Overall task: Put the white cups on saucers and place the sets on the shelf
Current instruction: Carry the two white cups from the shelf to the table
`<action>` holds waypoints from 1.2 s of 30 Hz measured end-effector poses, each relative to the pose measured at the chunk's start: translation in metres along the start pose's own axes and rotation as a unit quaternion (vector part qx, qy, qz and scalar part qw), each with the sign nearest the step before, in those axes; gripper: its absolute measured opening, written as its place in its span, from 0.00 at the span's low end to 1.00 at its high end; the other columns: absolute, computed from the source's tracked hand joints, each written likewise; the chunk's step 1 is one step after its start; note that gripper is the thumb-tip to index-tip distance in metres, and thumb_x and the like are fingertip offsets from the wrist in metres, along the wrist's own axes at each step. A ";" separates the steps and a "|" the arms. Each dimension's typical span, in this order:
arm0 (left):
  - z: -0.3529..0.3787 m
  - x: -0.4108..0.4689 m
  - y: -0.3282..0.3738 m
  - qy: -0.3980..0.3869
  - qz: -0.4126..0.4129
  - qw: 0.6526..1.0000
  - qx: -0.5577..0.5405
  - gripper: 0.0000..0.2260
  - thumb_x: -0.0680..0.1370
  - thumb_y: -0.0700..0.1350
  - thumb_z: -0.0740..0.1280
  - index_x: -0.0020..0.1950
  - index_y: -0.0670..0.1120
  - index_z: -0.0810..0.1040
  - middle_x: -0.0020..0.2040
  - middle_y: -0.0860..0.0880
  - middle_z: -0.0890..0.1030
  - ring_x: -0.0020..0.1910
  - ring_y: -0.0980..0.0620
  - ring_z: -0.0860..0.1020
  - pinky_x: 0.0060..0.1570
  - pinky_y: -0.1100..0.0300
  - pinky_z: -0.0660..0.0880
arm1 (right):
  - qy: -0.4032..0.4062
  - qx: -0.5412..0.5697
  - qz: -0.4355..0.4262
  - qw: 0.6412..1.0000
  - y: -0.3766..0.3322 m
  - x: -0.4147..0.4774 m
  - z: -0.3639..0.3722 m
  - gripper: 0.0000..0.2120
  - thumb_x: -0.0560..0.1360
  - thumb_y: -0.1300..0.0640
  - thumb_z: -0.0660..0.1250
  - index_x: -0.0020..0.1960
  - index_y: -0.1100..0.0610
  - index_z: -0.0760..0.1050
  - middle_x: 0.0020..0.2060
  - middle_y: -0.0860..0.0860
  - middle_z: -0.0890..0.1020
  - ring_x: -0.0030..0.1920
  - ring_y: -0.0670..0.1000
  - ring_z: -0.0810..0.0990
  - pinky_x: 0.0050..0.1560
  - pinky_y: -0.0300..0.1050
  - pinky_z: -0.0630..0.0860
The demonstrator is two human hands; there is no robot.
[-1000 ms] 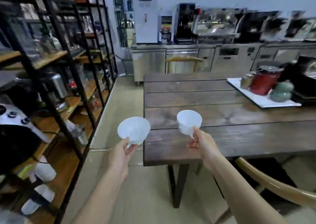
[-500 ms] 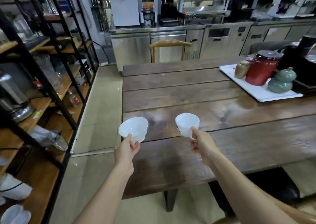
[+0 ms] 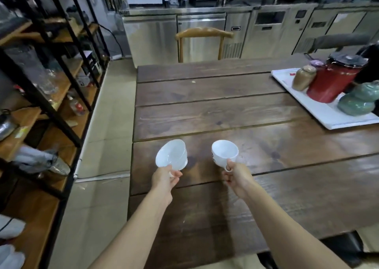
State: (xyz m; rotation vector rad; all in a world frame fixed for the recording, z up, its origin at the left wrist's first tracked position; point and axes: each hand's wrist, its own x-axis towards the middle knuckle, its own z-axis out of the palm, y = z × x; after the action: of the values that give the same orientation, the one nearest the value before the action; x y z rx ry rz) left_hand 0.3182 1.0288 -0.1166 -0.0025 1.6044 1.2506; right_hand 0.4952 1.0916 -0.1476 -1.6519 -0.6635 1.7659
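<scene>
Nearest, both bare forearms reach forward over dark plank table (image 3: 225, 112). Left hand (image 3: 164, 181) pinches handle of white cup (image 3: 171, 155), cup tipped leftward, mouth facing left and up, held above table's left edge. Right hand (image 3: 235, 178) grips handle of second white cup (image 3: 224, 153), upright, dark mark on its side, also above tabletop. Cups near each other, apart. Beyond right hand: white tray (image 3: 320, 110) carrying red canister (image 3: 332, 84), tan jar (image 3: 302, 77), green jar (image 3: 359, 102). Left of left hand: black-framed shelf (image 3: 55, 112). Farthest: wooden chair (image 3: 203, 36), steel counters (image 3: 205, 30).
</scene>
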 end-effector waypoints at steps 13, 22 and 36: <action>0.022 0.021 -0.035 0.028 -0.019 0.999 0.031 0.09 0.79 0.43 0.64 0.45 0.39 0.79 0.45 0.46 0.82 0.56 0.47 0.77 0.66 0.54 0.68 | -0.025 -0.064 -0.034 0.997 0.011 0.026 -0.017 0.16 0.80 0.52 0.56 0.38 0.58 0.70 0.41 0.57 0.77 0.30 0.49 0.69 0.33 0.41 0.67; 0.010 -0.009 -0.028 0.017 0.009 0.997 0.068 0.20 0.78 0.49 0.65 0.68 0.42 0.72 0.64 0.42 0.77 0.58 0.45 0.77 0.59 0.50 0.75 | -0.019 -0.186 -0.013 0.982 -0.007 0.027 -0.042 0.23 0.76 0.44 0.62 0.61 0.61 0.69 0.46 0.59 0.76 0.35 0.53 0.73 0.31 0.45 0.74; -0.083 -0.100 -0.049 0.205 0.322 0.796 0.469 0.30 0.77 0.60 0.60 0.75 0.48 0.63 0.74 0.46 0.68 0.71 0.46 0.66 0.69 0.49 0.66 | -0.143 -0.415 -0.351 0.827 -0.013 -0.097 -0.015 0.33 0.72 0.39 0.65 0.72 0.50 0.61 0.67 0.53 0.73 0.69 0.56 0.69 0.67 0.56 0.66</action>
State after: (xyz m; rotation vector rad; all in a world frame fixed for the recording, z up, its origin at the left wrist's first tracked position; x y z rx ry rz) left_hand 0.3308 0.8935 -0.0885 1.0394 2.6047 0.7952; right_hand 0.5140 1.0285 -0.0735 -1.2971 -2.0999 1.2006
